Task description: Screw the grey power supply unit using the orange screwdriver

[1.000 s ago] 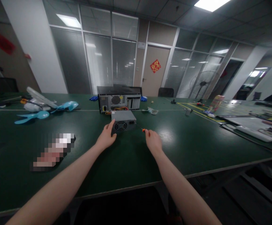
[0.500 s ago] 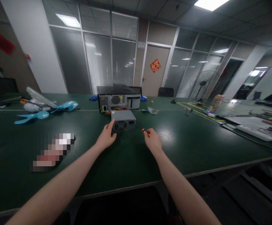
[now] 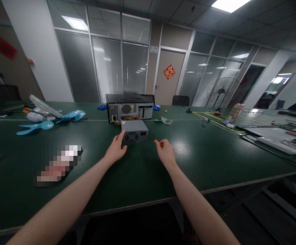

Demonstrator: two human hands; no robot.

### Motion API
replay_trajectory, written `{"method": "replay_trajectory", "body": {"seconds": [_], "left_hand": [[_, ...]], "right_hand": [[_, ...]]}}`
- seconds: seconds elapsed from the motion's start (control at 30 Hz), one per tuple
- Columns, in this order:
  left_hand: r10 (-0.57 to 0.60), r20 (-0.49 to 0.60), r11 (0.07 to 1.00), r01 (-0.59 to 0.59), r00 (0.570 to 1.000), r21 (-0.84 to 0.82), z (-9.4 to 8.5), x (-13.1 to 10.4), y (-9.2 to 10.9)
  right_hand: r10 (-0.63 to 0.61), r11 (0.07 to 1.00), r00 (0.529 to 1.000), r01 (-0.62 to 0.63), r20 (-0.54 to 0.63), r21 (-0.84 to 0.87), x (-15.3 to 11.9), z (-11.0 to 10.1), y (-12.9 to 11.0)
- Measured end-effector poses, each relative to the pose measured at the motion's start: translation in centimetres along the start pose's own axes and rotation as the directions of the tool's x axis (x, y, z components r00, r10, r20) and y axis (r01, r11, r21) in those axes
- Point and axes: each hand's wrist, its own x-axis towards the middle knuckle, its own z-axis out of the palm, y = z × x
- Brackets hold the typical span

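Note:
A grey metal power supply unit (image 3: 137,126) with a round fan grille sits on the green table. My left hand (image 3: 116,148), its fingers apart, touches the left front edge of the unit. To the right of the unit, my right hand (image 3: 166,151) grips a screwdriver with an orange and black handle (image 3: 156,141); the screwdriver's shaft is hard to make out. Right behind the unit stands a black computer case (image 3: 129,109), with coloured wires between the two.
Light blue plastic pieces (image 3: 72,116) and a white object lie at the left. A blurred-out item (image 3: 61,165) is nearer. Blue gloves (image 3: 156,107) lie behind the case. At the right are a bottle (image 3: 235,113) and a white panel (image 3: 277,136). A person's arm shows far right.
The screwdriver in my right hand has turned slightly, and its shaft shows less clearly. My left hand has hardly moved.

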Motion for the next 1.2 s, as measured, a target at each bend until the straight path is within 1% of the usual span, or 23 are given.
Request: {"method": "replay_trajectory", "body": {"seconds": [0.13,0.2,0.3,0.37,0.47,0.57,0.63,0.7,0.83,0.9,0.97,1.03,1.2], "left_hand": [[0.012,-0.011,1.0,-0.012,1.0,0.001,0.04,0.0,0.04],[0.012,-0.014,1.0,-0.012,1.0,0.001,0.06,0.0,0.06],[0.011,-0.011,1.0,-0.011,1.0,-0.004,0.05,-0.02,0.08],[0.009,-0.009,1.0,-0.009,1.0,-0.009,0.02,-0.04,0.08],[0.003,-0.005,1.0,-0.003,1.0,-0.011,-0.03,-0.05,0.07],[0.002,-0.004,1.0,-0.002,1.0,-0.011,-0.04,-0.04,0.06],[-0.002,-0.003,1.0,0.002,1.0,-0.008,-0.02,-0.03,0.03],[-0.007,-0.003,1.0,0.007,1.0,-0.003,0.02,-0.02,-0.01],[0.001,-0.004,1.0,-0.001,1.0,-0.004,0.09,0.01,-0.13],[0.005,-0.005,1.0,-0.005,1.0,-0.006,0.1,0.01,-0.17],[0.006,-0.006,1.0,-0.006,1.0,-0.006,0.1,0.02,-0.16],[0.007,-0.009,1.0,-0.007,1.0,-0.006,0.09,0.02,-0.1],[0.007,-0.02,1.0,-0.007,1.0,-0.005,0.07,0.0,0.14]], "right_hand": [[0.071,0.996,0.993,-0.066,0.097,-0.052,0.44,0.14,0.16],[0.086,0.995,0.987,-0.08,0.138,-0.052,0.65,0.35,0.25],[0.09,0.995,0.983,-0.083,0.161,-0.051,0.75,0.62,0.32],[0.076,0.996,0.986,-0.067,0.148,-0.065,0.67,0.63,0.33],[0.03,0.996,0.996,-0.022,0.087,-0.082,0.49,0.4,0.3],[-0.016,0.998,1.0,0.017,0.012,-0.06,0.33,0.15,0.28],[-0.019,0.999,1.0,0.019,-0.005,-0.05,0.26,0.09,0.3],[0.002,0.999,1.0,-0.002,0.009,-0.054,0.23,0.15,0.35],[0.043,0.997,0.996,-0.038,0.083,-0.061,0.33,0.47,0.48],[0.046,0.998,0.991,-0.039,0.126,-0.056,0.42,0.55,0.54],[0.039,0.998,0.989,-0.031,0.14,-0.059,0.46,0.51,0.57],[0.024,0.997,0.993,-0.015,0.112,-0.077,0.4,0.34,0.52],[0.003,0.995,1.0,-0.005,-0.015,-0.096,-0.11,-0.2,0.02]]}}
